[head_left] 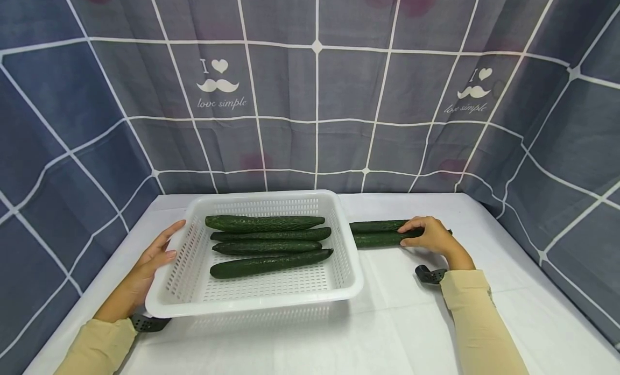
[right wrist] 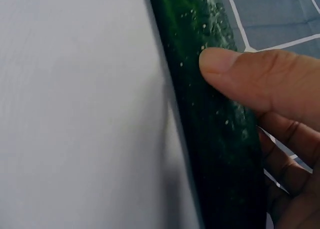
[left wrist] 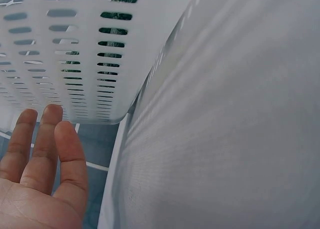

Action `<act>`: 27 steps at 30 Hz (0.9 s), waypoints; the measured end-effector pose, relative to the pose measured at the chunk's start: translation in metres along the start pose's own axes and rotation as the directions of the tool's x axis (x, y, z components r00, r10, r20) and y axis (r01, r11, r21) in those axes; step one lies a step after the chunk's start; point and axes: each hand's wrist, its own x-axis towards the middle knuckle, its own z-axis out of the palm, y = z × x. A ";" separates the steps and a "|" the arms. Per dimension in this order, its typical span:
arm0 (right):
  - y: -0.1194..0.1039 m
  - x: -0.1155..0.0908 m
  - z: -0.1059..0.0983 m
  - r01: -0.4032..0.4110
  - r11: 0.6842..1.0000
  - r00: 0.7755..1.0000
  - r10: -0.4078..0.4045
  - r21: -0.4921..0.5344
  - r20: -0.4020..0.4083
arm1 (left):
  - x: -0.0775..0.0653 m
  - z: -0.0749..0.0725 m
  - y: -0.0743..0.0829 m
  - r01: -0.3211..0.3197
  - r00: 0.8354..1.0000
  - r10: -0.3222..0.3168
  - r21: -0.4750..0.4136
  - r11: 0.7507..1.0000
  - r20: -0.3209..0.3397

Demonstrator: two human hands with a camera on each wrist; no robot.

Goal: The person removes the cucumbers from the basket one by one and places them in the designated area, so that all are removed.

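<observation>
A white plastic basket (head_left: pixel 256 304) with slotted walls holds several dark green cucumbers, among them a nearest cucumber (head_left: pixel 271 263) lying slightly askew. At the basket's left end is my left hand (head_left: pixel 150 264), its fingers extended; in the left wrist view the fingertips (left wrist: pixel 51 111) are by the slotted wall. Two more cucumbers lie side by side on the table right of the basket, their left ends hidden by it. My right hand (head_left: pixel 432 238) grips the nearer cucumber (head_left: pixel 380 240), and its thumb (right wrist: pixel 220 61) presses that cucumber's side. The farther cucumber (head_left: pixel 375 226) lies just behind.
A white cloth covers the table (head_left: pixel 387 321). Grey-blue checked curtains (head_left: pixel 286 95) with white lines stand behind it and along both sides. A dark strap device (head_left: pixel 430 275) sits at the right wrist, another (head_left: pixel 147 323) at the left.
</observation>
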 end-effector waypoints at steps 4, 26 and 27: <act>-0.004 0.002 -0.003 -0.001 1.000 1.000 0.001 0.000 0.022 | 0.000 0.000 0.000 0.001 1.000 -0.001 0.006 1.000 -0.003; -0.051 0.006 -0.017 0.098 0.969 0.984 -0.129 0.228 0.126 | 0.002 0.001 0.003 -0.052 0.997 0.054 -0.044 0.998 0.052; -0.054 0.006 -0.017 0.099 0.965 0.982 -0.134 0.245 0.132 | 0.001 0.001 0.003 -0.057 0.997 0.059 -0.046 0.997 0.055</act>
